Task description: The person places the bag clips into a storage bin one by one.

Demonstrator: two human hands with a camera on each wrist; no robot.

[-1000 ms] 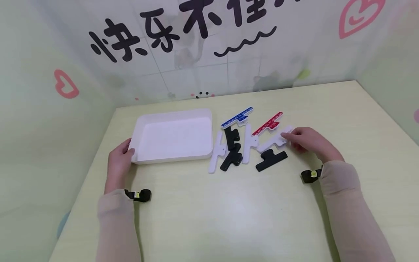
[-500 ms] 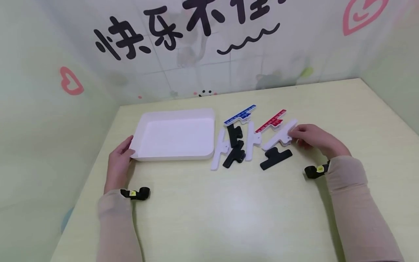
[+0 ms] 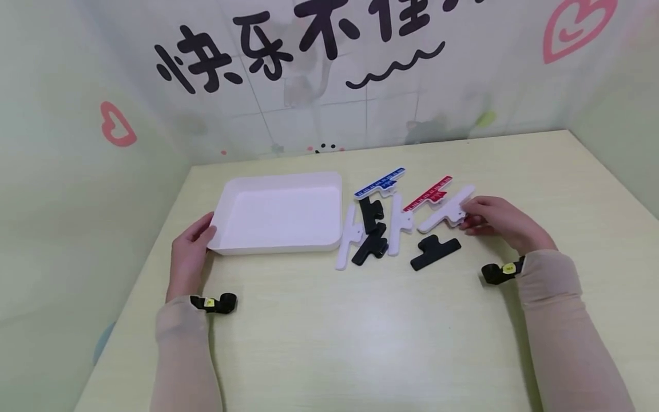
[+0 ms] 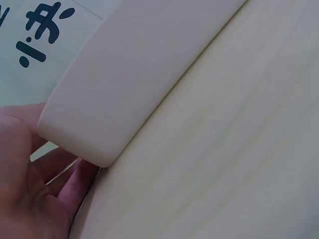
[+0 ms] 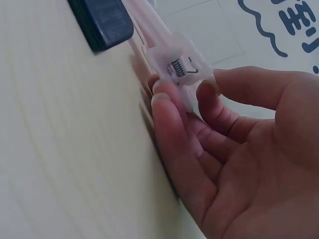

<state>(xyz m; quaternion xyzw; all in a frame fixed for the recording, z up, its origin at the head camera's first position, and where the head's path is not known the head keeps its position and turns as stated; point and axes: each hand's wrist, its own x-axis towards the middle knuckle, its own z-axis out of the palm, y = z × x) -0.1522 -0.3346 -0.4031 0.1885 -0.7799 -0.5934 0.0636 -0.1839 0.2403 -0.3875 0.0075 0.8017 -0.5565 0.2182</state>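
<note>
My right hand (image 3: 501, 223) pinches the handle end of a white long clip (image 3: 447, 210) at the right of the pile. In the right wrist view this white clip (image 5: 179, 64) shows its coil spring, with thumb and fingertips at its handles. At the left, my left hand (image 3: 189, 252) grips the left front corner of a white shallow tray (image 3: 278, 249). The left wrist view shows fingers around the corner of the tray (image 4: 119, 79). Just below the held clip lies a black clip (image 3: 435, 252); a red clip (image 3: 428, 193) with a ruler-like print is behind it.
Between tray and right hand lie a blue printed clip (image 3: 380, 184), two white clips, one (image 3: 349, 237) beside the tray and another (image 3: 395, 223), and two black clips, one (image 3: 370, 214) touching the other (image 3: 370, 246). A printed wall sheet stands behind the table (image 3: 329, 332).
The held white clip has shifted slightly right and away from the neighbouring white clip, with my right hand. My left hand stays at the tray. The head view has shifted a little.
</note>
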